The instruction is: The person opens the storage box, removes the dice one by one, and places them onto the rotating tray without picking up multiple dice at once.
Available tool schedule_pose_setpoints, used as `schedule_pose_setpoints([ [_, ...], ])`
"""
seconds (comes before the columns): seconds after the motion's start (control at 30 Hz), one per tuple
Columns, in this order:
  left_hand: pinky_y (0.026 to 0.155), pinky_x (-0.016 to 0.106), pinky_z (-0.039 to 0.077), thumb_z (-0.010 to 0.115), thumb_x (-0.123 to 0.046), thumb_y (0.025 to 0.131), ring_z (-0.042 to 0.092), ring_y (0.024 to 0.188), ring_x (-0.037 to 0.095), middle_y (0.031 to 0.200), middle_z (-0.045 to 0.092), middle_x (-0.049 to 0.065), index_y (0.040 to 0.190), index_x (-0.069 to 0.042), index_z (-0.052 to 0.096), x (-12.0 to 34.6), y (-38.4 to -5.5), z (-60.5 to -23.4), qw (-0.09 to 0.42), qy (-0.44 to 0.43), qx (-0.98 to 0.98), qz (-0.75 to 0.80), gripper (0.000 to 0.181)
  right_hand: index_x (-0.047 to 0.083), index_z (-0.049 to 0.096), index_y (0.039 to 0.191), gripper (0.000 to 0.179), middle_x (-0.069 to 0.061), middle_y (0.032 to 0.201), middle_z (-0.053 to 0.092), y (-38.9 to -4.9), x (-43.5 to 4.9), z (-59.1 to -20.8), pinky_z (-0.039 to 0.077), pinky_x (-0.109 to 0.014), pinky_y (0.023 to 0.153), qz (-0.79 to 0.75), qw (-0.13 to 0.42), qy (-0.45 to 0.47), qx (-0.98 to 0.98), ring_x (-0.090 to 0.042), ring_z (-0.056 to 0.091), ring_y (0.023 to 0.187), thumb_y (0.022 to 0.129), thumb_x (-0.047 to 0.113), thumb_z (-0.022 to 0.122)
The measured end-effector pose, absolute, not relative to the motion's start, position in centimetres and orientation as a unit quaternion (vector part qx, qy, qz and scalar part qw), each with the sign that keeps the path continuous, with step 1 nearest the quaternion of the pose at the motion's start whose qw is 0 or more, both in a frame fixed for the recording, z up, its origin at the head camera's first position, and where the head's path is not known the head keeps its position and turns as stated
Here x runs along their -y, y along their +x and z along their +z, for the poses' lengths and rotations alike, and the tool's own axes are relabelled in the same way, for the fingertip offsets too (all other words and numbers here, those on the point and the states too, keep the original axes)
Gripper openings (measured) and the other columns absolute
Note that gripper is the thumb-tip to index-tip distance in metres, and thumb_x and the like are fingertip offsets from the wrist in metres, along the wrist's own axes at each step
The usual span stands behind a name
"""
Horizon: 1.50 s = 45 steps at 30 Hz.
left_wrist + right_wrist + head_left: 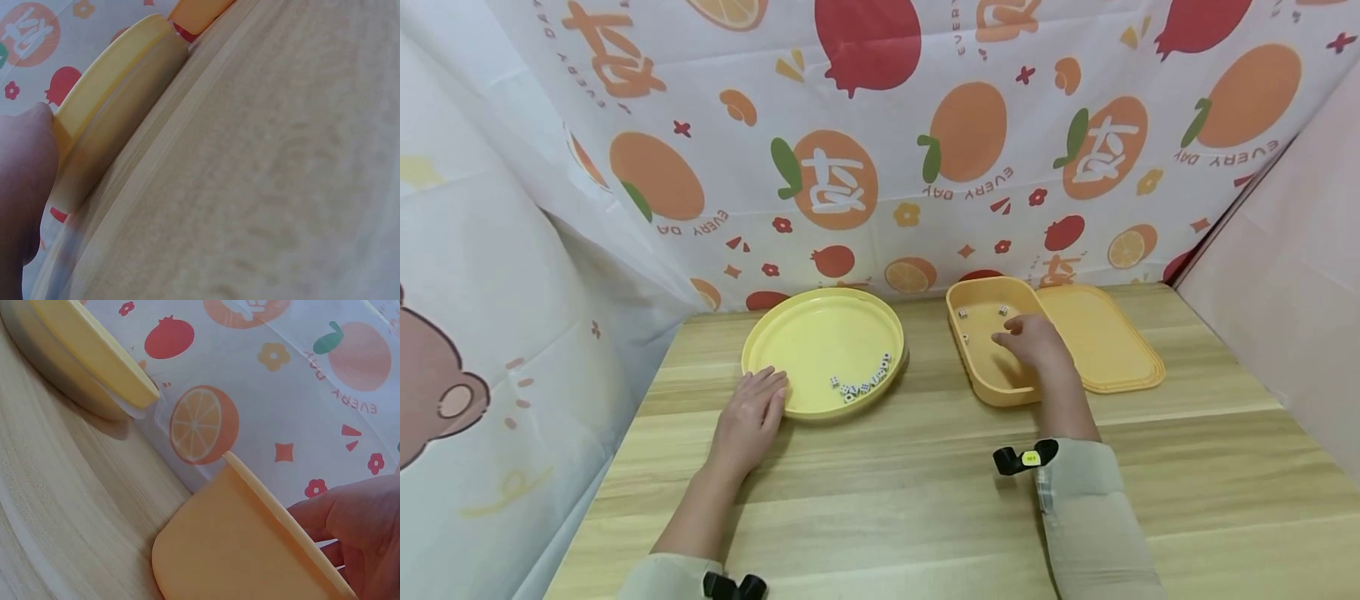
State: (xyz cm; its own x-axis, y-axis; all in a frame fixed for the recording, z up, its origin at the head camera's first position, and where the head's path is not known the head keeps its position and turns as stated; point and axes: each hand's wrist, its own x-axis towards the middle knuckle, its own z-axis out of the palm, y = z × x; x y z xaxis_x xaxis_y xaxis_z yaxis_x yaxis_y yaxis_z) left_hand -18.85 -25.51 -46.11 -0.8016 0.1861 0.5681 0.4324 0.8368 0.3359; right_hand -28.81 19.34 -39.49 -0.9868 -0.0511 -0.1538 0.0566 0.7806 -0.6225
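My left hand (751, 421) rests on the near left rim of a round yellow tray (805, 342), its fingers lying over the edge. Several small white dice (865, 388) lie in a curved row along the tray's near right side. Over an orange rectangular box (1000, 398) reaches my right hand (1036, 340), with thumb and index finger apart and no die showing between them. In the right wrist view the box wall hides the fingertips. Three dice are visible in the box, one die (1003, 310) near the far wall, the others along the left side.
The orange lid (1101, 337) lies flat on the wooden table (880, 500), against the box's right side. A fruit-patterned cloth (880, 167) hangs right behind the tray and box. The tray stands left of the box, with bare wood between them.
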Motion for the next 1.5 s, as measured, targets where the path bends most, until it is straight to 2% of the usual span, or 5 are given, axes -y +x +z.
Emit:
schedule_pose_setpoints([
  [0.3,0.116,0.056,0.033,0.054,-0.011,0.098,0.055,0.126,0.036,0.123,0.068,0.017,0.116,0.005,0.069,25.5,-19.2,-46.5,0.271,-0.175,0.916,-0.237,0.028,-0.001,0.062,0.127,0.052,-0.02,0.137,0.057,-28.8,-19.7,-40.2,0.043,-0.052,0.11,-0.33,0.106,0.004,-0.938,-0.038,0.051,0.128,0.094,0.04,0.062],
  [0.57,0.117,0.055,0.032,0.053,-0.011,0.099,0.055,0.126,0.038,0.124,0.067,0.018,0.117,0.006,0.068,25.4,-19.4,-46.0,0.264,-0.175,0.918,-0.238,0.029,0.007,0.067,0.122,0.046,-0.014,0.129,0.062,-29.1,-19.4,-40.0,0.047,-0.049,0.104,-0.325,0.119,0.004,-0.938,-0.031,0.056,0.116,0.094,0.043,0.062],
  [1.0,0.119,0.055,0.03,0.051,-0.011,0.099,0.054,0.127,0.038,0.124,0.067,0.019,0.116,0.006,0.068,25.3,-20.1,-46.1,0.256,-0.171,0.919,-0.247,0.03,0.007,0.066,0.124,0.049,-0.015,0.131,0.06,-30.1,-20.0,-40.4,0.046,-0.046,0.102,-0.345,0.108,0.009,-0.932,-0.029,0.054,0.112,0.096,0.046,0.057],
  [1.27,0.12,0.053,0.029,0.051,-0.013,0.1,0.054,0.127,0.037,0.124,0.067,0.018,0.117,0.006,0.068,25.4,-20.4,-46.0,0.257,-0.168,0.918,-0.25,0.03,0.01,0.067,0.122,0.056,-0.013,0.117,0.066,-30.7,-19.6,-40.5,0.05,-0.036,0.087,-0.377,0.124,0.0,-0.918,-0.026,0.057,0.103,0.093,0.057,0.057],
  [1.5,0.119,0.054,0.03,0.052,-0.012,0.099,0.055,0.127,0.037,0.124,0.067,0.018,0.117,0.006,0.068,25.3,-20.3,-46.1,0.256,-0.168,0.919,-0.249,0.03,0.012,0.061,0.131,0.058,-0.012,0.136,0.057,-30.8,-19.6,-40.5,0.044,-0.049,0.106,-0.379,0.109,0.015,-0.919,-0.03,0.052,0.12,0.094,0.056,0.055],
])
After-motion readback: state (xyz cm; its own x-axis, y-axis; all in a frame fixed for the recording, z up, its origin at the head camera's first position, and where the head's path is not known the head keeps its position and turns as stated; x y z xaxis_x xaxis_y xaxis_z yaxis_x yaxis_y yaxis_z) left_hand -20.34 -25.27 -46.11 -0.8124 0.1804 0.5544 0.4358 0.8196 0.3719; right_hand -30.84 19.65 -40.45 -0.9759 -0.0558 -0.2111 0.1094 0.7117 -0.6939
